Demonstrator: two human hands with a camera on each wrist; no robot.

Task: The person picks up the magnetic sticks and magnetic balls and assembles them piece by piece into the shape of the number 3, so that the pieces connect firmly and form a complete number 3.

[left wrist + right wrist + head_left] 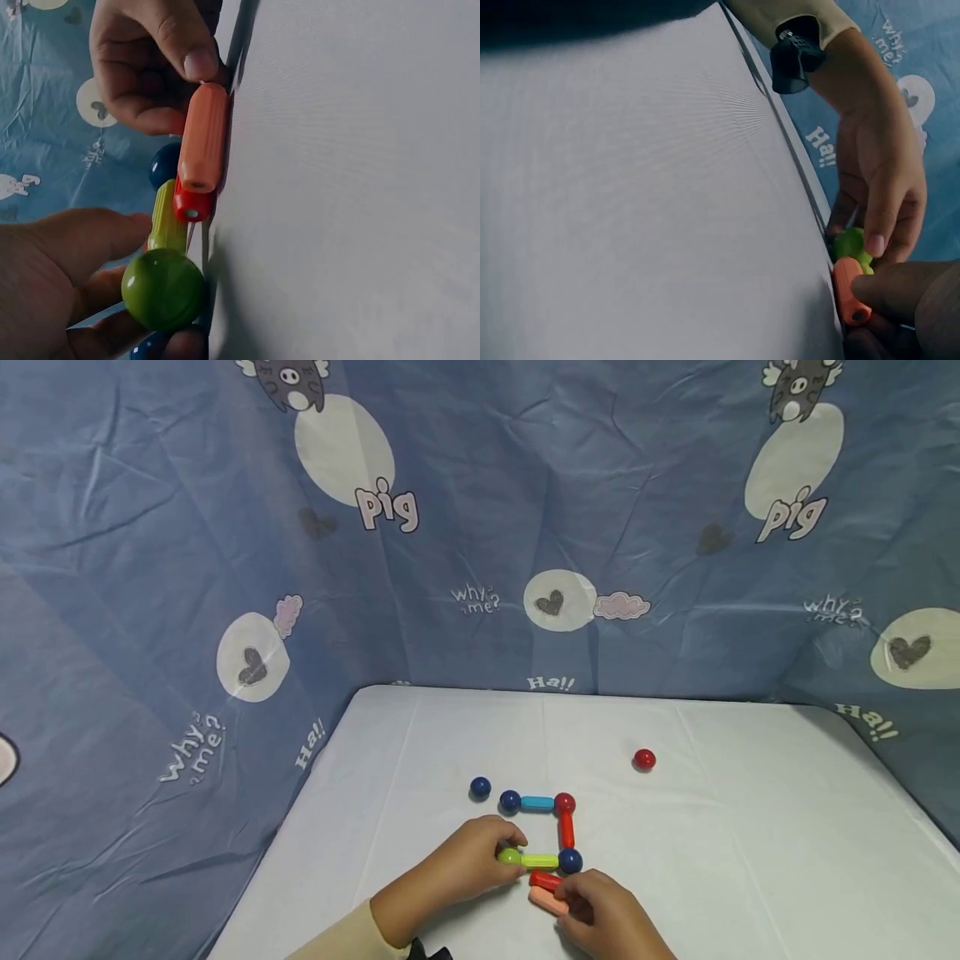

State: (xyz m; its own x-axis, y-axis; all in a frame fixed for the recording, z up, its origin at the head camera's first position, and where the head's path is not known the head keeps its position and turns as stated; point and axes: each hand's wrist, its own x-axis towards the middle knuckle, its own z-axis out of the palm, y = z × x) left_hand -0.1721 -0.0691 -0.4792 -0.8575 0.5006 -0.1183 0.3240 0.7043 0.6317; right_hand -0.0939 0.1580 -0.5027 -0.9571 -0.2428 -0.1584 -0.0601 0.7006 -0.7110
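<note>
Toy magnetic sticks and balls form a three-sided figure on the white table. Its lower side is a yellow-green stick (540, 862) between a green ball (510, 857) and a dark blue ball (570, 861). A red stick (566, 831) leads up to a red ball (565, 803), then a light blue stick (537, 804) to another blue ball (510, 802). My left hand (474, 862) holds the green-ball end between thumb and fingers. Just below, my right hand (609, 917) pinches a loose red stick (544, 881) and an orange stick (548, 901), which lie side by side.
A loose dark blue ball (480, 788) lies left of the figure. Farther back to the right is a single red ball (644, 760). A blue printed curtain (480, 527) hangs behind the table (750, 860). The left wrist carries a black strap (795, 60).
</note>
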